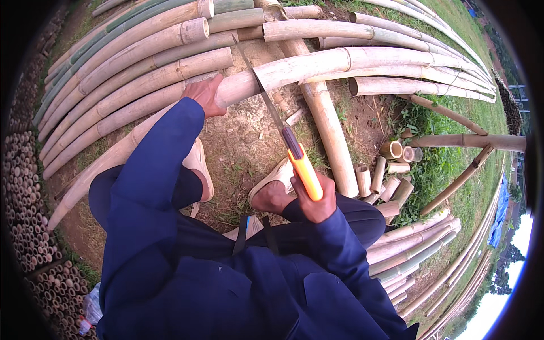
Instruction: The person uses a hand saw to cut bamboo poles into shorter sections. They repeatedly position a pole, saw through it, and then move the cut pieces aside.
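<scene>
A long pale bamboo pole runs across in front of me, from the lower left to the upper right. My left hand is closed on it, left of the saw. In my right hand is the yellow-orange handle of a hand saw. Its dark, narrow blade slants up and to the left, crossing the pole a little right of my left hand. The blade lies against the pole; how deep any cut goes I cannot make out.
Another bamboo pole lies crosswise under the held one. Stacked poles fill the upper left, with more poles at the lower right. Short cut bamboo pieces are heaped right of my knee. Sawdust covers the ground.
</scene>
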Available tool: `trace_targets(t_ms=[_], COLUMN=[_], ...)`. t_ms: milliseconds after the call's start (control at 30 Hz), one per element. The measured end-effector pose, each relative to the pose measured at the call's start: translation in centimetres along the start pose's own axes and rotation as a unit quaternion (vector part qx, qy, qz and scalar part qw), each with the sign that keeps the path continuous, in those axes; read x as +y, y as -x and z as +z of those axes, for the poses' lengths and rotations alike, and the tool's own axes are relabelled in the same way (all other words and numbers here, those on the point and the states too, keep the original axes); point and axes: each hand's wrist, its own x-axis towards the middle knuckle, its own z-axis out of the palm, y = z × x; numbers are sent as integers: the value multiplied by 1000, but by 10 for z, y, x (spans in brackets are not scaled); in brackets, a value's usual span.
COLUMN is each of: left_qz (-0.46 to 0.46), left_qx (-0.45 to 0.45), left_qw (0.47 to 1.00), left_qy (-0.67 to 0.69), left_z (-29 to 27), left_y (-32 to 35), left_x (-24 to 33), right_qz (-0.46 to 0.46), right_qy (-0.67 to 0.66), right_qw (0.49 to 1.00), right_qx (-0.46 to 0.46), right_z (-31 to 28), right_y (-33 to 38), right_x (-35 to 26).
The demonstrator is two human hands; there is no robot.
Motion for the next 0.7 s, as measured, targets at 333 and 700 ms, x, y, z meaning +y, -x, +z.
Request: trace_targets(t_ms=[333, 700], left_qz=[25, 37], left_qx=[24, 0], left_qw=[999, 999], left_qy=[8, 11], left_z=[5, 9], left_y=[0, -8], left_x=[-5, -9], right_qz=[-31, 29], right_qy=[3, -7], right_qw=[998, 998], right_qx=[58, 61], right_z=[27, 15], right_y=[-17, 5], right_x=[-4, -30])
